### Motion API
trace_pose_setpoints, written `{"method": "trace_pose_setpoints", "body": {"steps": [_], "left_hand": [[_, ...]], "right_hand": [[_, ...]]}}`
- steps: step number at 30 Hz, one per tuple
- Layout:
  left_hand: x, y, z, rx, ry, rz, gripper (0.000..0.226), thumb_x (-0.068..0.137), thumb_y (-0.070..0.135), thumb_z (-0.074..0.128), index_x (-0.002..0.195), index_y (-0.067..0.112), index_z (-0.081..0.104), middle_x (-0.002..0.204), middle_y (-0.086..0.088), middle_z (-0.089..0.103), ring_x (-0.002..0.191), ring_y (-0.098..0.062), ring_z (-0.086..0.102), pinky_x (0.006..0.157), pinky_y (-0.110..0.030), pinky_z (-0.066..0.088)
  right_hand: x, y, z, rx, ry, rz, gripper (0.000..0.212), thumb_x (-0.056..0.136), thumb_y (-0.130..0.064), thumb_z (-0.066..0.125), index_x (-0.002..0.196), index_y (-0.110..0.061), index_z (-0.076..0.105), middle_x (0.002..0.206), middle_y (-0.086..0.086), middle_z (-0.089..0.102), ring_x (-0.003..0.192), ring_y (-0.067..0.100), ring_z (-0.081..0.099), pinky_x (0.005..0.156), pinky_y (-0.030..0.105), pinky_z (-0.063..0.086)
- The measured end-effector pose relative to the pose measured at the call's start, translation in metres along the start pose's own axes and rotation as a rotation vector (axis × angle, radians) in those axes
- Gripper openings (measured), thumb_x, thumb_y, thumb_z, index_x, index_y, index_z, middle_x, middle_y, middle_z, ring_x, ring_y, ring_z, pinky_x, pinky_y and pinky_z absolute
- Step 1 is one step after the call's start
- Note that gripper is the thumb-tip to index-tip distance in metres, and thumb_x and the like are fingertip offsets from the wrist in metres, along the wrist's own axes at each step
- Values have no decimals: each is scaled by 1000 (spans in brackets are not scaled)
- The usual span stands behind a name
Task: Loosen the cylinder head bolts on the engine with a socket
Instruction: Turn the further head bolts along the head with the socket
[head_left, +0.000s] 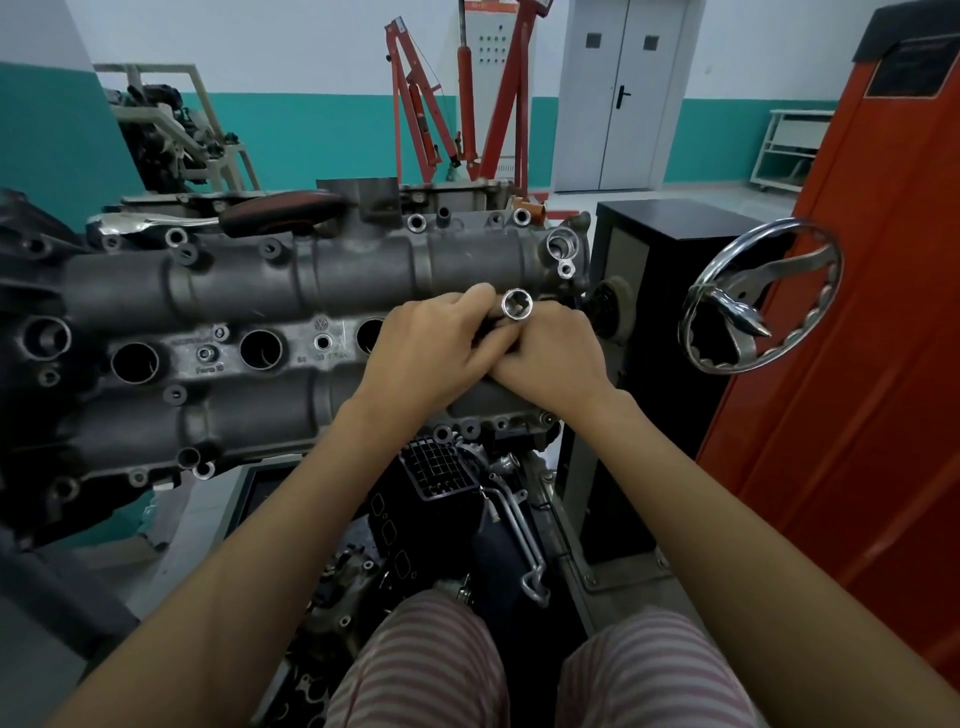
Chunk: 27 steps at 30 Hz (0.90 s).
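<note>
A: Right of frame centre, where is the socket?
B: Above the engine, pinched between both hands. Long axis runs toward the camera, open end facing up and out.
A: Finger state?
B: Left hand and right hand fingers curled around it.
</note>
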<state>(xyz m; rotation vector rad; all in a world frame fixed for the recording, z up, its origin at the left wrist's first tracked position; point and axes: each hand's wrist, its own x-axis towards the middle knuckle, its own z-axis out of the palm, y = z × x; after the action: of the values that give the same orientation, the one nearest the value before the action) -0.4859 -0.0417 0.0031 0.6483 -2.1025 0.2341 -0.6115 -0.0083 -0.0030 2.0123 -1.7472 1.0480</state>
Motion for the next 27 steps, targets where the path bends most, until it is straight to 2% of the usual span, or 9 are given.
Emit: {"method": "trace_pose_setpoints", "body": {"steps": [3,6,8,11,14,17,20,24,27], "left_hand": [[0,-2,0,-13,34,-11,42,88,37,59,61,5,50,50,-9,52,45,-29,50,46,-28,33],[0,-1,-1,-45,19,-26,49,86,46,47,60,4,49,50,-7,51,46,-27,49,45,-31,36],[0,1,-3,-66,21,-22,41,84,44,44,64,9,41,52,-1,45,47,-25,47,46,-29,33],[-1,3,-5,-86,2,-15,25,80,38,41,73,15,34,60,6,40,50,-24,45,49,-27,30],[-1,4,-5,-78,-24,-29,21,81,37,38,77,17,34,66,5,42,53,-25,47,49,-28,32],[-1,2,-4,-61,2,-28,26,85,33,45,70,13,40,58,0,47,50,-24,47,47,-29,34],[-1,-1,-1,-57,37,-38,37,85,26,62,59,2,50,48,-9,52,44,-28,49,45,-30,36],[-2,-2,-2,-67,37,-3,40,86,38,51,61,6,48,50,-2,49,46,-22,49,45,-28,34],[-1,3,-4,-102,35,5,28,85,38,45,71,15,35,59,7,38,49,-18,41,47,-26,31]], "right_hand": [[0,0,0,15,29,15,28,70,-34,46,70,-14,66,59,5,60,55,17,44,47,24,19],[0,2,0,-21,4,-11,32,74,-34,43,80,-16,69,66,4,64,64,23,56,54,26,25],[0,3,0,-40,-18,-36,31,77,-33,43,86,-16,66,67,1,64,63,21,56,53,26,25],[1,5,1,-72,-61,-57,16,81,-29,49,88,-15,51,64,-7,53,58,16,48,46,25,21],[1,4,1,-91,-68,-50,14,80,-32,43,84,-21,36,57,-13,36,52,10,36,45,20,16],[1,2,2,-63,-33,-10,13,75,-36,40,73,-23,42,55,-12,36,52,11,34,45,20,16],[1,2,2,10,43,17,24,72,-34,46,59,-16,56,52,2,50,51,14,36,45,21,16],[-1,2,2,-14,65,-39,23,72,-30,49,73,-15,66,57,5,59,52,20,46,47,23,18],[-1,5,2,-27,14,-61,8,79,-26,53,78,-19,54,53,-11,44,51,15,42,45,21,17]]}}
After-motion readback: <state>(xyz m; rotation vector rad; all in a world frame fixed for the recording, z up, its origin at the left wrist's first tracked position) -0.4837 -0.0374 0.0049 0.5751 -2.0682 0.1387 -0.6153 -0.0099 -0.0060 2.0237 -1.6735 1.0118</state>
